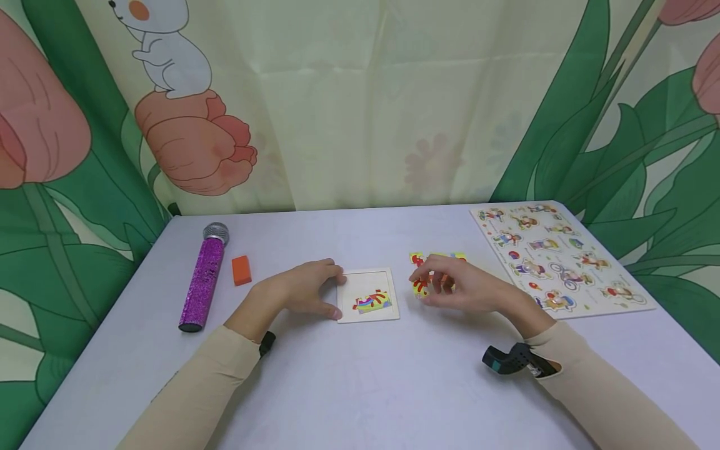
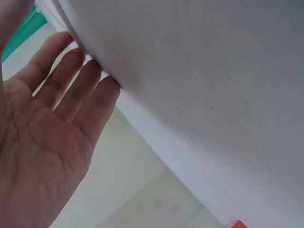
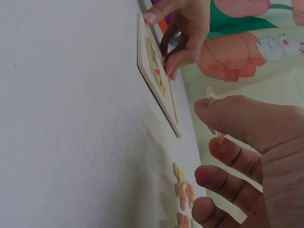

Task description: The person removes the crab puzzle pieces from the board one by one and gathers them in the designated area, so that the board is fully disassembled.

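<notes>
A square wooden puzzle tray (image 1: 360,281) lies on the table, with colorful joined puzzle pieces (image 1: 374,302) in its lower part. My left hand (image 1: 306,289) rests at the tray's left side, thumb at the near corner and fingertips at the far one. To the tray's right, my right hand (image 1: 467,284) hovers over loose puzzle pieces (image 1: 416,258). The right wrist view shows a small puzzle piece (image 3: 212,93) pinched between that thumb and index finger, seen nearly edge-on. Part of the loose group is hidden beneath the right hand.
At the left lie a purple glitter microphone (image 1: 202,281) and an orange block (image 1: 241,270). A large picture puzzle board (image 1: 562,256) covers the table's far right. A printed curtain (image 1: 360,125) hangs behind the table (image 1: 360,387).
</notes>
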Demonstrator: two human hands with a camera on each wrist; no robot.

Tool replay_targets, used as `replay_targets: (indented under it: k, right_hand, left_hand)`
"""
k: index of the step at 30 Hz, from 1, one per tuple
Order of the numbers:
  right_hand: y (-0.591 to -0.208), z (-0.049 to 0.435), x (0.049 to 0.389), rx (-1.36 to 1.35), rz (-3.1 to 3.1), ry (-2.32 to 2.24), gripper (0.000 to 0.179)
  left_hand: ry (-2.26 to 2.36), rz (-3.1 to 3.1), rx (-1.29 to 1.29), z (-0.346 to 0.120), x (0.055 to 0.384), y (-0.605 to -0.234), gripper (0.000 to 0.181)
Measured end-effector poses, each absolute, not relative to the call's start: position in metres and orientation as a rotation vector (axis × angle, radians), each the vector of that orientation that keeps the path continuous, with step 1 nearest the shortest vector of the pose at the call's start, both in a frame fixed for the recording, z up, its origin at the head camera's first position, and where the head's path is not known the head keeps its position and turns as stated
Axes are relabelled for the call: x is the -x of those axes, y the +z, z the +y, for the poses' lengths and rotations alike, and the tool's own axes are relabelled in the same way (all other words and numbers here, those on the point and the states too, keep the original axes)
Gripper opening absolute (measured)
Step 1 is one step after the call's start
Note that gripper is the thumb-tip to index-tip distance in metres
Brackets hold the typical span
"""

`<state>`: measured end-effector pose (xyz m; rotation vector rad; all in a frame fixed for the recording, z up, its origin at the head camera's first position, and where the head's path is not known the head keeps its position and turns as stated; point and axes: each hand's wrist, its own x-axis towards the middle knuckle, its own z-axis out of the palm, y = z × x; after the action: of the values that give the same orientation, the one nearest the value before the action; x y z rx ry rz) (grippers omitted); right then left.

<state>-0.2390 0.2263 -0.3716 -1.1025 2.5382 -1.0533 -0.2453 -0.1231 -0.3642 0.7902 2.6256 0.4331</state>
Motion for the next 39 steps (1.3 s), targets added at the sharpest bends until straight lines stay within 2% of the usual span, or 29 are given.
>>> replay_targets:
  k: [39]
  right_hand:
    - [-0.384, 0.243, 0.239, 1.07, 2.602, -0.859, 0.033]
  left_hand:
    - [0.432, 2.628, -0.77, -0.12, 0.245, -0.364, 0.062]
